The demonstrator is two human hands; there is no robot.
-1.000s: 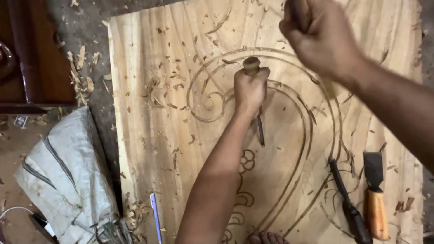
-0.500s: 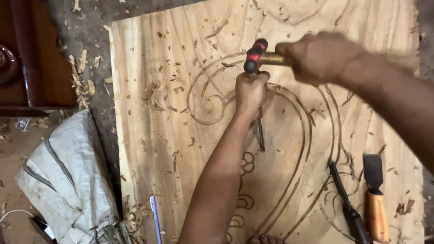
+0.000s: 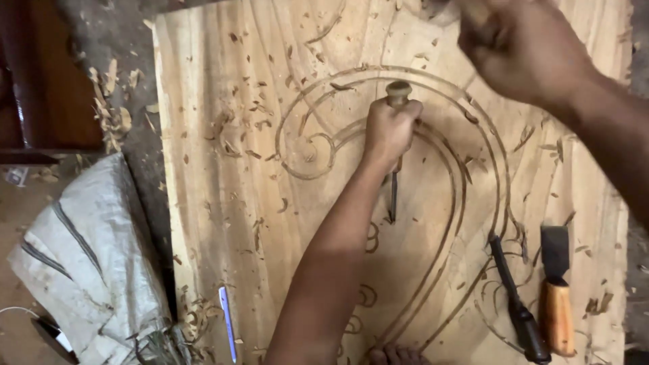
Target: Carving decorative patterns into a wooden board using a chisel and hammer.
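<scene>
A large pale wooden panel (image 3: pixel 223 203) lies flat, carved with curling scroll lines and strewn with shavings. My left hand (image 3: pixel 389 132) grips a chisel (image 3: pixel 393 196) upright near the panel's middle; its rounded wooden handle top (image 3: pixel 398 90) sticks out above my fist and the steel blade meets the wood below. My right hand (image 3: pixel 520 51) is a closed fist raised at the upper right, blurred. The hammer it grips is almost wholly hidden, with only a blurred bit at the top edge.
A flat chisel with a wooden handle (image 3: pixel 556 297) and a dark-handled tool (image 3: pixel 517 304) lie on the panel's lower right. A blue pencil (image 3: pixel 227 321) lies at its lower left. A white sack (image 3: pixel 88 263) and dark wooden furniture (image 3: pixel 40 81) sit left. Toes (image 3: pixel 395 355) show at the bottom.
Half a second ago the hammer head was down on the chisel handle; my right hand has since swung up and right. My left hand and the chisel have stayed put.
</scene>
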